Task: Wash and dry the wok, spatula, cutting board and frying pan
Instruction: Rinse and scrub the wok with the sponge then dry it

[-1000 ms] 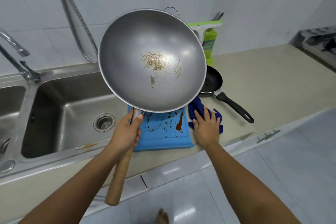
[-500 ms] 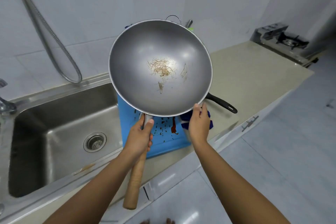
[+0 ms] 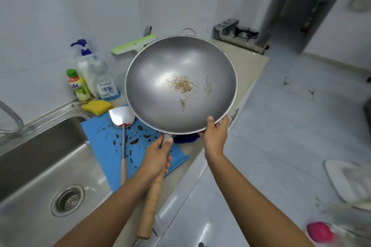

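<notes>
1. Here, the steel sink (image 3: 36,166) fills the lower left, its round drain strainer (image 3: 67,199) set in the floor of the basin.
2. The beige worktop (image 3: 249,70) runs from the sink's right side back to a gas stove (image 3: 239,33) in the far corner.
3. The wok (image 3: 180,86) is held up above the worktop, tilted so its bowl faces the camera. Dried brownish scraps stick near the middle of the bowl, and a small wire loop shows at the far rim.
4. The blue cutting board (image 3: 96,136) lies flat on the worktop just beside the sink, partly under the wok, and is spotted with dark red-brown smears.
5. The metal spatula (image 3: 121,116) lies on the cutting board, blade toward the wall.
6. The left hand (image 3: 156,159) has its fingers wrapped round the wok's wooden handle (image 3: 150,202), with the thumb along the metal neck.
7. The right hand (image 3: 214,136) grips the wok's near rim, thumb inside the bowl and the other fingers underneath.
8. A green squeegee (image 3: 132,46) leans behind the wok.
9. A pump bottle (image 3: 84,66), a clear bottle (image 3: 106,86) and a green-capped bottle (image 3: 79,86) stand against the wall.
10. A dark blue cloth (image 3: 185,138) peeks out under the wok, between the hands.
11. A yellow sponge (image 3: 97,106) lies in front of the bottles.
</notes>
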Demonstrator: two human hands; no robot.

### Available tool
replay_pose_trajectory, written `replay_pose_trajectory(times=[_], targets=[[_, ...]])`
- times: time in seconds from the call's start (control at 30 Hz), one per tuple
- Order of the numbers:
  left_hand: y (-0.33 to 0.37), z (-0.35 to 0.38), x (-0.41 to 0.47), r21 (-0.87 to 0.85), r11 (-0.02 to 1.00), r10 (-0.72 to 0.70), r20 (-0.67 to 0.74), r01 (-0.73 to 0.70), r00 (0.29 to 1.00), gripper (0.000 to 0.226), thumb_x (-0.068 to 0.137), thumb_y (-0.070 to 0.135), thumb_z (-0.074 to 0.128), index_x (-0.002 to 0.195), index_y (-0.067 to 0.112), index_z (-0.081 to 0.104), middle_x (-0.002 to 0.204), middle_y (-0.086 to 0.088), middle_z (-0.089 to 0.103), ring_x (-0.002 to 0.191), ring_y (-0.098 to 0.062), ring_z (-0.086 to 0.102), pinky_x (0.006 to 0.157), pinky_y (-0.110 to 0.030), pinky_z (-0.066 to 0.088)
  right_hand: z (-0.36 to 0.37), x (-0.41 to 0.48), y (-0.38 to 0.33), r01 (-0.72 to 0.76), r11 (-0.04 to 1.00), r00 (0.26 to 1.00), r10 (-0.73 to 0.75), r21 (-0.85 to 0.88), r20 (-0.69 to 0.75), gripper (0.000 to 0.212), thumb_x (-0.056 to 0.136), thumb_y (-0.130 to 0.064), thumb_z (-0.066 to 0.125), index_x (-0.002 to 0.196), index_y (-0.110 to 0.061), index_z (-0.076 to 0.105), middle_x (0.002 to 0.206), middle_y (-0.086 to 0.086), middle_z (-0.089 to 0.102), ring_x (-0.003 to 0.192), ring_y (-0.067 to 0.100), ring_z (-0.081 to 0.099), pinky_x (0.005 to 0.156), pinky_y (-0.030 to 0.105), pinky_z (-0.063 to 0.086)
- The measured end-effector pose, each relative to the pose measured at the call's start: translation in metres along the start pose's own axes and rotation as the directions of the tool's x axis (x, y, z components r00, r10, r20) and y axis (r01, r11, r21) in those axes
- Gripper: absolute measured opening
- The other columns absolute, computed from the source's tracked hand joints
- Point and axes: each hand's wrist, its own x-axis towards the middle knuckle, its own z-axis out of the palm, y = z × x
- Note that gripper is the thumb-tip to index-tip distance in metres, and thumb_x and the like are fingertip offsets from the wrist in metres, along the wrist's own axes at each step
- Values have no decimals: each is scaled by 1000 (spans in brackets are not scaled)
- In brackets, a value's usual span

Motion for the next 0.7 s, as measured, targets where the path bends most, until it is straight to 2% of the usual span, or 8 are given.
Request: replay_pose_trajectory(times=[0.07, 0.2, 0.27, 0.37, 0.47, 0.6, 0.7], targets=[[2, 15, 6, 7, 1000, 0, 56, 0, 998, 34, 100, 39, 51, 129, 23, 56, 58, -5, 48, 42, -12, 42, 40, -23, 38, -15, 7, -5, 2, 1000, 998, -2, -2, -61, 40, 99, -19, 50, 132, -40, 44, 111, -18, 63, 103, 14, 65, 86, 47, 58], [9, 49, 20, 60, 997, 39, 157, -49, 987, 28, 101, 37, 49, 124, 26, 59, 57, -4, 48, 41, -10, 43, 40, -24, 37, -48, 23, -14, 2, 999, 988, 6, 51, -156, 46, 100, -16, 50, 143, -30, 41, 120, -6, 62, 105, 18, 65, 74, 33, 61], [11, 69, 30, 91, 994, 38, 197, -57, 980, 32, 100, 38, 49, 127, 24, 58, 60, -4, 49, 43, -10, 44, 40, -24, 38, -65, 36, -16, 12, 998, 978, 2, 62, -210, 46, 100, -15, 50, 143, -28, 40, 117, -6, 62, 103, 17, 65, 71, 29, 60], [16, 102, 47, 105, 994, 15, 254, -43, 967, 34, 100, 39, 50, 131, 27, 56, 64, -5, 50, 47, -12, 45, 43, -26, 40, -90, 63, -19, 15, 996, 964, 10, 92, -264, 45, 100, -14, 50, 141, -26, 41, 114, -7, 64, 103, 19, 66, 70, 29, 60], [22, 143, 66, 111, 993, 5, 294, -39, 956, 38, 100, 39, 50, 132, 21, 55, 63, -4, 50, 48, -12, 46, 44, -26, 41, -116, 97, -26, 14, 993, 959, 20, 121, -283, 42, 99, -13, 51, 139, -24, 43, 119, -1, 64, 102, 19, 66, 71, 30, 60], [33, 210, 92, 121, 993, -25, 301, -13, 953, 44, 99, 44, 50, 138, 24, 51, 64, -4, 53, 49, -12, 48, 44, -24, 42, -157, 154, -43, 12, 995, 956, 18, 101, -291, 37, 100, -12, 50, 134, -25, 44, 114, -2, 65, 101, 20, 67, 71, 30, 60], [45, 265, 107, 104, 994, -14, 305, -19, 952, 38, 100, 42, 48, 135, 28, 54, 65, -5, 52, 49, -12, 47, 46, -25, 43, -190, 203, -57, 0, 999, 957, 14, 48, -290, 40, 101, -14, 49, 138, -25, 42, 116, 0, 65, 102, 23, 67, 70, 30, 60]])
